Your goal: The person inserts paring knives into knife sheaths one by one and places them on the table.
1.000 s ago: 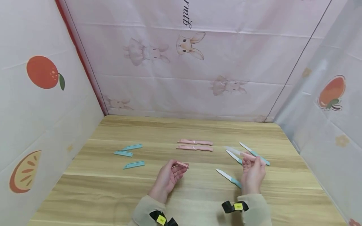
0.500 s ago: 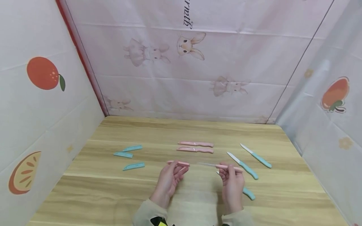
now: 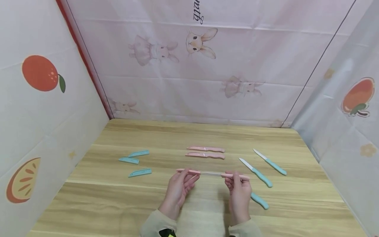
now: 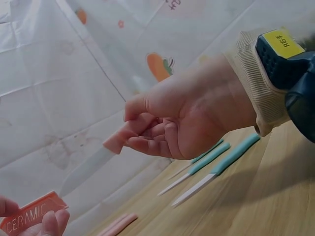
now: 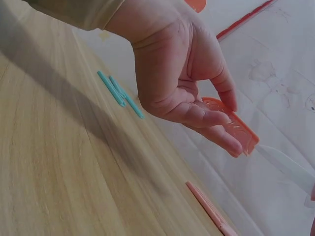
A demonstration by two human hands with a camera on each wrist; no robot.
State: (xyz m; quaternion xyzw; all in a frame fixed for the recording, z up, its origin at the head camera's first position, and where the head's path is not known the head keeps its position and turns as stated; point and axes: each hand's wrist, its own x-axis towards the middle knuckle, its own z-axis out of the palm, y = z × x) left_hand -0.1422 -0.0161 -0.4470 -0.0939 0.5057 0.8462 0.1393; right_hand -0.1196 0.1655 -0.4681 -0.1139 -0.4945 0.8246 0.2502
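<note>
My left hand [image 3: 177, 191] pinches a pink blade sheath [image 5: 241, 130], marked CERAMIC on the side seen in the left wrist view. In my right hand [image 3: 239, 196], thumb and fingers grip the pink handle [image 4: 123, 136] of a paring knife with a white blade [image 3: 211, 173]. The blade points left, level above the table, its tip at the sheath's mouth. Whether the tip is just inside cannot be told. Most of the blade is bare. Beyond the hands lie two pink knives [image 3: 205, 155] with their blades covered by sheaths.
Three teal-handled knives [image 3: 262, 177] with bare white blades lie at the right, the nearest partly hidden by my right hand. Three teal sheaths [image 3: 140, 172] lie on the left of the wooden table [image 3: 97, 197]. Printed cloth walls [image 3: 165, 95] surround the table's back and sides.
My right hand has brought the pink knife leftward from above the teal knives, levelling it until its tip meets the sheath. My left hand has stayed nearly in place with the sheath.
</note>
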